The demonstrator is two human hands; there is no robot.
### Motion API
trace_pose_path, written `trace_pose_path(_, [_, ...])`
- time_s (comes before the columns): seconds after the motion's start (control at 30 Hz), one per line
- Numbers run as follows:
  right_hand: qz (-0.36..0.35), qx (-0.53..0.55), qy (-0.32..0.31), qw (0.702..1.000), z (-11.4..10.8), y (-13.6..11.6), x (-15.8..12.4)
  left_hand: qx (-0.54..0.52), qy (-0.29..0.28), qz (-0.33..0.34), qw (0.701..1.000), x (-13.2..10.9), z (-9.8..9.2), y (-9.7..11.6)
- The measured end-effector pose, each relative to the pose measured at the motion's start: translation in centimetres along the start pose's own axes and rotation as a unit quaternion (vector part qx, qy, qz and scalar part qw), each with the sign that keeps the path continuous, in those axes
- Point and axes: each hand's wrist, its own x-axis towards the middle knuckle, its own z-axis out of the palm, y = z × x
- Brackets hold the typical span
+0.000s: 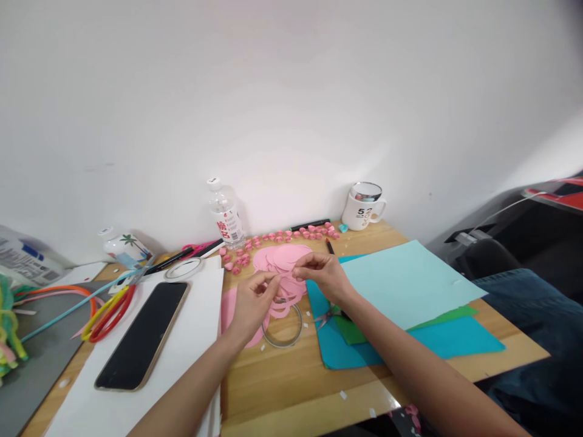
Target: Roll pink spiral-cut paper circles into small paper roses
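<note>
Hovering over one pile of pink paper cutouts (282,257), one left hand (252,302) and one right hand (324,274) are seen pinched narrow, anything held impossible to tell, one tape roll (283,346) lying just beside.

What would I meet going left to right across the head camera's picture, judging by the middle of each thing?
Green and yellow strands → black phone → clear bottle → the person's left hand → the person's right hand → white mug.
</note>
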Motion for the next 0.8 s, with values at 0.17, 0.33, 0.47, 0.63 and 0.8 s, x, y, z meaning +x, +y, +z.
trace_pose_path(0.17, [0.001, 0.004, 0.008, 1.0, -0.13, 0.18, 0.17, -0.01, -0.002, 0.012, 1.0, -0.02, -0.01, -0.07])
trace_pose_path(0.33, [0.013, 0.021, -0.029, 0.999, -0.37, 0.21, 0.21, -0.013, 0.007, 0.007, 1.0, 0.06, -0.07, 0.03])
trace_pose_path(0.47, [0.01, 0.033, -0.039, 0.999, -0.42, 0.1, 0.18, -0.013, -0.001, 0.008, 1.0, 0.08, -0.11, 0.03])
trace_pose_path(0.63, [0.017, 0.033, -0.009, 0.999, -0.34, -0.06, 0.22, -0.017, 0.003, 0.0, 1.0, 0.11, -0.2, -0.12])
trace_pose_path(0.8, [0.012, 0.018, 0.002, 1.0, -0.23, -0.26, 0.2, -0.017, -0.008, -0.01, 1.0, 0.07, -0.24, -0.13])
